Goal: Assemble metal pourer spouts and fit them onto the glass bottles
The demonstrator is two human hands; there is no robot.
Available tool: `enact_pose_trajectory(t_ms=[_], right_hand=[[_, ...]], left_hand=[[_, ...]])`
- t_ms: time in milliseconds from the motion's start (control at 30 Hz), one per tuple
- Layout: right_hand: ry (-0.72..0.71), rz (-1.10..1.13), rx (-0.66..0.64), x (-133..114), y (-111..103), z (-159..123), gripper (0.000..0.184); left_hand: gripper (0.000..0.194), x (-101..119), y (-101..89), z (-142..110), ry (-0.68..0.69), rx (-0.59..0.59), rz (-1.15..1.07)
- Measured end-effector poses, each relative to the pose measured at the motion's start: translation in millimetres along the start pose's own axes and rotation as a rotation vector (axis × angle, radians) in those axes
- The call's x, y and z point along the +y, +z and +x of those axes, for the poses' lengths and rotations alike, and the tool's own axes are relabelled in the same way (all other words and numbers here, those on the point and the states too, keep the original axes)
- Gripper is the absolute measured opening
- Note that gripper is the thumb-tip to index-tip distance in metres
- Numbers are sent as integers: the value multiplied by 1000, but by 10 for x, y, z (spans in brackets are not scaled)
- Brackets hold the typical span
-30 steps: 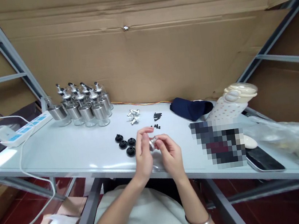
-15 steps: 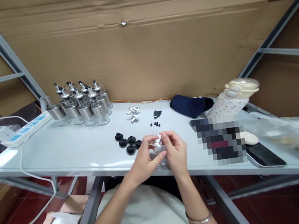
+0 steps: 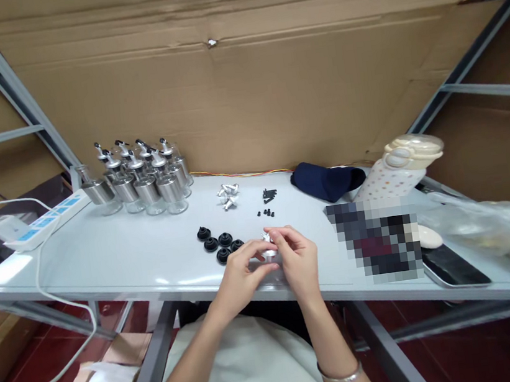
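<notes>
Near the front edge of the table, both hands are closed around a silver pourer spout [image 3: 269,254]. My left hand [image 3: 241,274] grips its wide base from the left, thumb below and fingers above. With thumb and fingertips, my right hand [image 3: 299,259] pinches the narrow top of the same spout, hiding part of it. Something clear, like glass, shows faintly beneath; the hands cover most of it. Just left of my left hand lie several black ribbed stoppers [image 3: 224,239]. Farther back are small black caps [image 3: 268,213], black tubes [image 3: 269,196] and a pile of silver spouts [image 3: 228,196].
Several glass-and-steel oil bottles [image 3: 146,193] stand at the back left, beside a white power strip [image 3: 47,221] with a cable. On the right are a navy cloth item [image 3: 327,180], a dotted tumbler [image 3: 388,173], a phone [image 3: 455,265] and a plastic bag [image 3: 499,228].
My right fingertips have shifted slightly left over the spout's top. My left fingers have moved a little around its base. Things on the table lie as before.
</notes>
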State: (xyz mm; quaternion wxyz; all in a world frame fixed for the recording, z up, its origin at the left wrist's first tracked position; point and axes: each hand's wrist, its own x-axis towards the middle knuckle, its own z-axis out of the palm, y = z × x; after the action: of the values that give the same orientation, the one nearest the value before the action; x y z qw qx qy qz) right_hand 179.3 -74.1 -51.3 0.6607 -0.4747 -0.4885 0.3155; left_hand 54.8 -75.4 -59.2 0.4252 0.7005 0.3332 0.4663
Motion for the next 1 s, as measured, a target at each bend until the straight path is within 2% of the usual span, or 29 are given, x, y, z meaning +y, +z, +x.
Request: enact_pose_trajectory(t_ms=[133,367,567,900,1000], right_hand=[[4,-10,0,11,5,2,22],[22,-34,-62,14,29,-4,30],[11,-71,-94,43,23,8,23],[18,-87,-99,80,25,5,23],[-57,-272,-96,115,-28,49,25]], left_hand=[[21,-5,20,-16,-17,21,-30],[23,9,47,-35,-45,142,-41],[18,-42,36,-19,-36,87,-74],[21,-3,10,-41,-31,55,47],[21,9,10,-43,-45,60,45]])
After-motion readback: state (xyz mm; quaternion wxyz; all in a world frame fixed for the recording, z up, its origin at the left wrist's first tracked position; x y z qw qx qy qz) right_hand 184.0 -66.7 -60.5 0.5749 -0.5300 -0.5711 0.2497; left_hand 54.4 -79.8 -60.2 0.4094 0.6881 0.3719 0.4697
